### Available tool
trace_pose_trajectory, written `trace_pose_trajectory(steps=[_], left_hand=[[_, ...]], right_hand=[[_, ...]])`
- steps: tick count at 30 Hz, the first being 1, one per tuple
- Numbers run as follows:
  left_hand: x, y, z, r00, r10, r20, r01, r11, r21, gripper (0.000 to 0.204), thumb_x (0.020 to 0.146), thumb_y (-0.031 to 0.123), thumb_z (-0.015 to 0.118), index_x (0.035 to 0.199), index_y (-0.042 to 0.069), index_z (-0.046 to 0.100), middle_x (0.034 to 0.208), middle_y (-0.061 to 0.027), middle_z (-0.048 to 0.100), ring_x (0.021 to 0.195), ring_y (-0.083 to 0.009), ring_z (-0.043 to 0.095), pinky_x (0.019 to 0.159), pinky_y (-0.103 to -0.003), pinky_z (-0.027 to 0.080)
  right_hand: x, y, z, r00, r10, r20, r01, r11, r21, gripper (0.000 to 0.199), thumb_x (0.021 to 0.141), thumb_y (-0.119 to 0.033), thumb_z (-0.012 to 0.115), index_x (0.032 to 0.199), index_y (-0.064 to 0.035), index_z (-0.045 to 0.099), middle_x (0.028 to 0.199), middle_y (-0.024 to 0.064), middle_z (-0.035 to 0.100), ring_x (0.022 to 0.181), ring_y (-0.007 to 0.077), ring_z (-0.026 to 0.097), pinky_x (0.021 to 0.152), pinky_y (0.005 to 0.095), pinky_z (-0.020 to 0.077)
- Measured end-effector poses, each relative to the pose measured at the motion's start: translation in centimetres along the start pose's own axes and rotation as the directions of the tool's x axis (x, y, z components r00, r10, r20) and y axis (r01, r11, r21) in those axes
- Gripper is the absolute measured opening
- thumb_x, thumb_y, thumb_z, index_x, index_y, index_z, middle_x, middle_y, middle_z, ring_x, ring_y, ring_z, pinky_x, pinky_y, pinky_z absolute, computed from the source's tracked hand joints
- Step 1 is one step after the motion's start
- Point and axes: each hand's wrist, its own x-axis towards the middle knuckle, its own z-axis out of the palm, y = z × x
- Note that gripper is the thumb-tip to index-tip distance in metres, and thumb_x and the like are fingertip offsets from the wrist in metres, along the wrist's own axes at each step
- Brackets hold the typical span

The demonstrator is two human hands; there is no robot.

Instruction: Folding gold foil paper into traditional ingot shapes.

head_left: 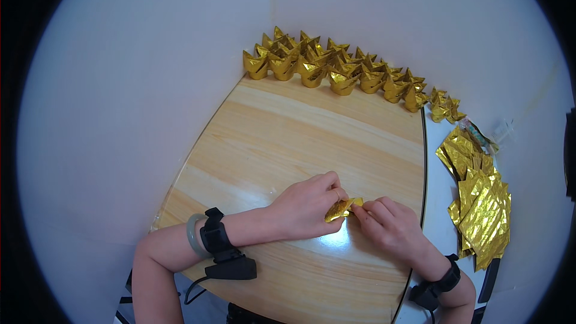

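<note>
Over the near right part of the wooden table (pixel 270 144), a small folded piece of gold foil paper (pixel 339 210) is held between my two hands. My left hand (pixel 307 205) is closed around its left side, with the fingertips partly hidden behind the foil. At the other end, my right hand (pixel 387 223) pinches the foil's tip between thumb and fingers. Along the table's far edge stand rows of finished gold foil ingots (pixel 312 75), boat-shaped with pointed ends.
Right of the table, a white surface (pixel 438 168) bears a fanned pile of flat gold foil sheets (pixel 483 216). Behind the pile lies a small clear plastic packet (pixel 478 135). A few more ingots (pixel 444 107) stand at the far right corner. Pale walls (pixel 150 54) enclose the table.
</note>
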Motion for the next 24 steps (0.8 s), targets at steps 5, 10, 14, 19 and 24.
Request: trace_pose_trajectory(steps=[5, 10, 14, 19, 24], left_hand=[[0.1, 0.0, -0.1, 1.0, 0.01, 0.029, -0.01, 1.0, 0.015, 0.032, 0.075, 0.021, 0.071, 0.102, 0.005, 0.064, 0.096, -0.0096, 0.054, 0.083, -0.0256, 0.059, 0.069, -0.035, 0.051], [0.0, 0.2, -0.5, 0.997, 0.001, 0.073, -0.002, 1.0, 0.011, 0.033, 0.08, 0.023, 0.07, 0.11, 0.01, 0.066, 0.094, -0.008, 0.052, 0.079, -0.023, 0.057, 0.067, -0.033, 0.049], [0.0, -0.5, -0.2, 0.996, -0.046, 0.08, 0.049, 0.998, -0.04, 0.027, 0.085, 0.015, 0.066, 0.113, 0.014, 0.068, 0.092, -0.0063, 0.052, 0.076, -0.0215, 0.056, 0.067, -0.032, 0.048], [0.0, -1.1, 0.0, 0.997, -0.059, 0.057, 0.067, 0.987, -0.148, 0.027, 0.086, 0.01, 0.065, 0.112, 0.012, 0.068, 0.092, -0.0064, 0.054, 0.079, -0.0217, 0.058, 0.069, -0.031, 0.048], [0.0, -1.1, 0.2, 0.999, -0.04, -0.009, 0.038, 0.988, -0.148, 0.025, 0.086, 0.009, 0.064, 0.11, 0.01, 0.068, 0.092, -0.0072, 0.057, 0.08, -0.0222, 0.059, 0.07, -0.031, 0.049]], right_hand=[[0.3, 0.0, 0.6, 0.99, 0.061, -0.124, -0.039, 0.985, 0.167, 0.021, 0.073, -0.007, 0.07, 0.093, -0.0016, 0.066, 0.087, 0.0043, 0.064, 0.074, 0.0181, 0.062, 0.059, 0.0285, 0.0513], [0.1, 0.8, 0.2, 0.94, 0.341, 0.012, -0.292, 0.787, 0.544, 0.014, 0.074, -0.006, 0.071, 0.088, -0.0051, 0.067, 0.079, 0.0087, 0.068, 0.072, 0.0208, 0.066, 0.06, 0.0304, 0.0535], [-0.4, 0.8, 0.7, 0.885, 0.453, 0.105, -0.415, 0.669, 0.617, 0.017, 0.076, -0.006, 0.072, 0.092, -0.0052, 0.066, 0.084, 0.0099, 0.066, 0.072, 0.0231, 0.066, 0.063, 0.0319, 0.054], [-0.2, 0.8, 0.6, 0.808, 0.53, 0.256, -0.537, 0.485, 0.69, 0.028, 0.077, -0.008, 0.074, 0.103, -0.006, 0.064, 0.093, 0.0099, 0.062, 0.078, 0.0241, 0.064, 0.069, 0.0321, 0.0527], [-0.3, 1.9, 1.4, 0.927, 0.374, 0.012, -0.319, 0.773, 0.548, 0.027, 0.073, -0.009, 0.077, 0.097, -0.0062, 0.067, 0.09, 0.0068, 0.063, 0.076, 0.0232, 0.06, 0.066, 0.0311, 0.0508]])
